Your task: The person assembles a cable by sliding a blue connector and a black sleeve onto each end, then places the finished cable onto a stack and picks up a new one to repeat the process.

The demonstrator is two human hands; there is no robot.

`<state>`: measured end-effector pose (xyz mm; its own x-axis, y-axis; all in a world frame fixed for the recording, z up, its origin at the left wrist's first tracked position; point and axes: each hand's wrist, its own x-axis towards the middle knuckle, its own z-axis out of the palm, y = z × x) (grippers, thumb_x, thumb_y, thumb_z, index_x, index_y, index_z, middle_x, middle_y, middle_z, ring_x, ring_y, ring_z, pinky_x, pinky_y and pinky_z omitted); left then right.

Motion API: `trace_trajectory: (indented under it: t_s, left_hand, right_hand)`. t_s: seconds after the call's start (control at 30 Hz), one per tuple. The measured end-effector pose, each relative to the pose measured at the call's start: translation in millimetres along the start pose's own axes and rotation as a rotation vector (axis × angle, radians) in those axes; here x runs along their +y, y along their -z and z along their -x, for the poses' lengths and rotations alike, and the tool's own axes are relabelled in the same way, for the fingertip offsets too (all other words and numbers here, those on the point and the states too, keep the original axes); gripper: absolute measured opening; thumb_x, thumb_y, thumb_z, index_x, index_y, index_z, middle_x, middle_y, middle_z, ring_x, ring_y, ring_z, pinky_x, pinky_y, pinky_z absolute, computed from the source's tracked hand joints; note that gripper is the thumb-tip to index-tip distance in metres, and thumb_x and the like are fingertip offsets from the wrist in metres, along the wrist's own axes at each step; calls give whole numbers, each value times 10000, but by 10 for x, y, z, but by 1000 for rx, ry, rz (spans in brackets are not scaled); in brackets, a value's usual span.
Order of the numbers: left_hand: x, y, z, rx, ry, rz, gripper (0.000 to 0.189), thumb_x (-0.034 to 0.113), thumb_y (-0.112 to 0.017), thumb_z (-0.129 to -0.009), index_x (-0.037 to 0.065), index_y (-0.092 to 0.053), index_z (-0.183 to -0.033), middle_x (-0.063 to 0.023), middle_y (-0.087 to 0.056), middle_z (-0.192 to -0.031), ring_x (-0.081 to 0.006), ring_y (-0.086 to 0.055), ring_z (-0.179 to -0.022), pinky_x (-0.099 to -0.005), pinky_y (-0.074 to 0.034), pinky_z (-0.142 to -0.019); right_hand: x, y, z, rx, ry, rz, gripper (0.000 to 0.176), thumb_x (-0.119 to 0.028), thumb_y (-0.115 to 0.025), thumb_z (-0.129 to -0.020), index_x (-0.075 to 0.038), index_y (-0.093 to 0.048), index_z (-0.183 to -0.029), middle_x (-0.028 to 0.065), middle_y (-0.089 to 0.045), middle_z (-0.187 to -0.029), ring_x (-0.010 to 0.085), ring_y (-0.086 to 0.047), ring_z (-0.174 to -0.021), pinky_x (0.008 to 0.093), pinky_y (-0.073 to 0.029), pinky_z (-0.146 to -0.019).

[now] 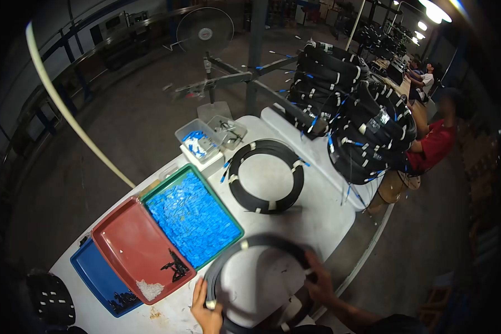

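A coil of black cable (268,241), tied with pale bands, is between my hands at the table's near edge. My left hand (207,309) grips its left side by a pale band, the thumb toward the inside. On the right side, my right hand (319,278) has its fingers wrapped over the coil, slightly blurred. The coil's lower part runs toward my body and is partly out of view. Just beyond it lies a second black cable coil (296,178) with pale bands and blue-tipped connectors, flat on the white table (323,214).
Left stand a green tray (217,199) of small blue parts, a red tray (128,239) and a blue tray (92,267). Clear tubs (190,133) sit behind. Stacked cable coils (367,125) rise at right, beside a person in red (437,145). A metal-armed stand (222,80) is beyond.
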<state>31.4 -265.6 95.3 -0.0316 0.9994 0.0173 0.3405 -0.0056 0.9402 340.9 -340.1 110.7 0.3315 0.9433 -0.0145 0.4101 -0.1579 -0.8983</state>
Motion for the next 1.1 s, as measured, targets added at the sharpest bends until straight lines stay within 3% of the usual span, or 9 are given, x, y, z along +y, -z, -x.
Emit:
trace_trajectory:
  t_s: [0.07, 0.23, 0.37, 0.5, 0.63, 0.77, 1.1]
  left_hand:
    - [372, -433, -514, -17, -18, -1, 725, -77, -594, -584, -61, -636, -1308, -222, -584, -1422, -348, -516, -1372, -384, -341, -1177]
    - [497, -1373, -1711, -24, -96, -2, 720, -86, -587, -593, -46, -639, -1310, -173, -581, -1446, -322, -507, -1386, -383, -331, -1191]
    - [197, -1940, -2539, -10, -180, 38, 792, -140, -601, -549, -9, -639, -1328, -159, -574, -1459, -287, -495, -1402, -354, -342, -1192]
    - [70, -2267, -3029, -11, -109, 114, 777, -144, -573, -573, -3, -642, -1334, -154, -557, -1480, -286, -486, -1407, -337, -335, -1183]
    - [-87, -2424, -3258, 7, -72, 164, 776, -149, -567, -572, -19, -637, -1334, -160, -557, -1478, -281, -470, -1418, -342, -310, -1196]
    - [-80, -2460, -3283, 28, -46, 107, 768, -150, -577, -578, -30, -632, -1334, -158, -559, -1477, -286, -469, -1418, -342, -303, -1200]
    - [-79, -2476, -3293, 22, -60, 68, 755, -156, -600, -607, -13, -627, -1347, -150, -557, -1479, -285, -487, -1403, -340, -326, -1187]
  right_hand:
    - [-9, 326, -507, 84, 82, 25, 835, 92, -535, -674, 8, -440, -1499, 231, -442, -1547, 342, -386, -1474, 373, -277, -1209]
    - [319, 638, -1823, 197, 159, -53, 809, 86, -522, -670, 11, -475, -1474, 214, -463, -1538, 329, -406, -1463, 352, -279, -1205]
    - [737, 567, -2760, 246, 211, -35, 765, 92, -518, -687, 22, -503, -1449, 218, -501, -1503, 340, -436, -1437, 361, -297, -1197]
    - [1048, 488, -3409, 240, 319, -21, 737, 115, -501, -707, 33, -507, -1440, 215, -523, -1482, 335, -450, -1425, 369, -306, -1196]
    - [1179, 363, -3754, 278, 294, -3, 727, 136, -484, -678, 67, -540, -1400, 225, -565, -1437, 311, -505, -1385, 345, -351, -1166]
    - [1233, 328, -3855, 246, 232, -28, 751, 169, -497, -670, 28, -556, -1406, 179, -556, -1464, 288, -492, -1398, 336, -339, -1181]
    - [1270, 339, -3933, 181, 142, -28, 721, 152, -496, -706, 14, -551, -1411, 168, -526, -1491, 307, -470, -1408, 358, -321, -1189]
